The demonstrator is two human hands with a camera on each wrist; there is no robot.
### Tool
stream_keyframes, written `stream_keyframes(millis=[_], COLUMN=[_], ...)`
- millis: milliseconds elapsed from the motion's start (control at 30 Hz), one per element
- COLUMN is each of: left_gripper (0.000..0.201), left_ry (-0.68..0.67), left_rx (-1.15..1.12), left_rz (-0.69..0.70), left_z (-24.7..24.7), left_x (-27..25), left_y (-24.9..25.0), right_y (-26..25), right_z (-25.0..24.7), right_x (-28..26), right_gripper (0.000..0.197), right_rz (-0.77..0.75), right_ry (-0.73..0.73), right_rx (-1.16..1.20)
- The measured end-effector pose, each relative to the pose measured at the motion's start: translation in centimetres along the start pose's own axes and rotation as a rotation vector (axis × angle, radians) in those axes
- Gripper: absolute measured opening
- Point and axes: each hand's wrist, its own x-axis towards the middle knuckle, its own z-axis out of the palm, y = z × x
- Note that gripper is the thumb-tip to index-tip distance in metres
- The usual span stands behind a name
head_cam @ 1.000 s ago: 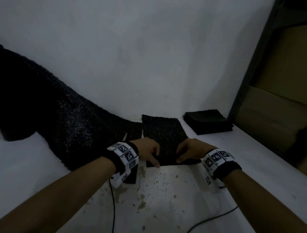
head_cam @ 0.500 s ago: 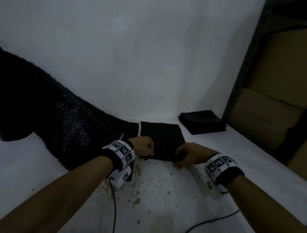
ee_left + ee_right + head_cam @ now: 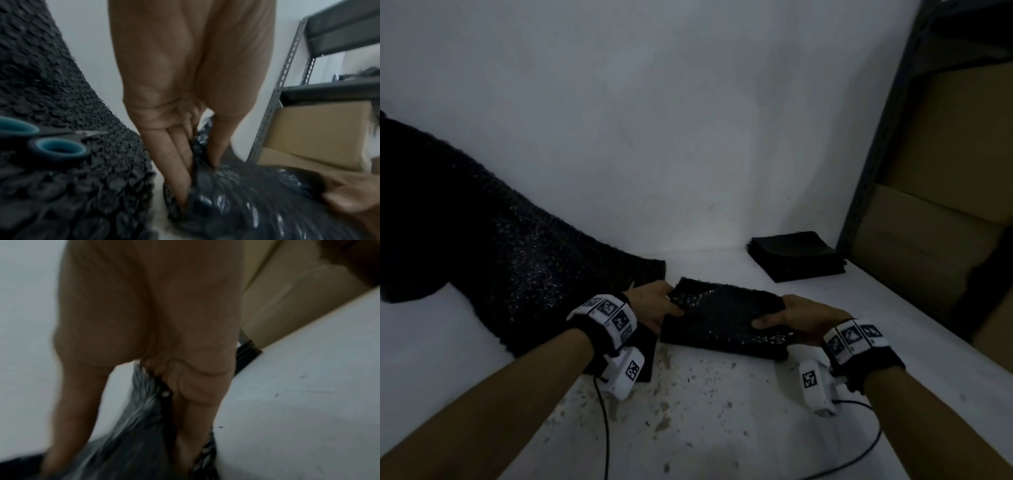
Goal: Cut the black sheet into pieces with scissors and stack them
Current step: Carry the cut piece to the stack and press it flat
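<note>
Speckled with dark crumbs and crossed by two thin cables, the white bench (image 3: 688, 428) fills the near field. Just beyond the crumbs, a cut piece (image 3: 722, 318) of the black bubbled material is held between both hands. Half a second earlier it lay flat against the remaining sheet, separated only by a thin white gap; it has since been lifted off the bench, pulled toward the right and doubled over, so that a glossy fold is now shown.

The left hand (image 3: 654, 305) is closed on the piece's left edge: in the left wrist view the thumb is pressed against the fingers (image 3: 176, 162) with the material pinched between them. The right hand (image 3: 801, 318) is closed on the right edge, thumb over the top and fingers under. Neither grip is spread.

Behind the left hand, the long black sheet (image 3: 493, 246) is draped from the bench up toward the left, its cut end now left well apart from the piece. The scissors (image 3: 51, 142), with blue-lined handles, are seen resting on that sheet in the left wrist view, untouched.

Farther back and to the right, near the wall and beside a metal shelf with cardboard boxes (image 3: 945, 240), a stack (image 3: 796, 255) of earlier black pieces is set.

One more cut is judged complete; carrying the piece over to the stack appears to be the step in hand, with much sheet left.
</note>
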Motion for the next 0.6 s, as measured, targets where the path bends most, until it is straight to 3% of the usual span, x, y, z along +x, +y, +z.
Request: stream_keyframes(millis=[167,333,400,500,600], left_gripper=[0.010,0.017,0.019,0.005,0.010], left_ry=[0.030,0.031,0.018,-0.024,0.013], left_rx=[0.098,0.173,0.133,-0.004,-0.032], left_rz=[-0.014,-0.089,-0.147,-0.180,-0.178], left_z=[0.9,1.4,1.2,0.8,0.9], left_x=[0.8,1.7,2.1,2.5,3.0], left_y=[0.0,0.7,0.6,0.0,-0.3], right_y=[0.8,0.5,0.4,0.2,-0.2], right_z=[-0.5,0.0,0.2,0.4,0.8], right_x=[1.2,2.0,2.5,2.9,3.2], right_gripper=[0.049,0.030,0.029,0.027,0.031], right_rz=[0.099,0.155,0.151,0.134,0.132], right_ry=[0.114,0.233,0.245,0.224,0.210], right_rx=[0.009,-0.008,0.010,0.043,0.060])
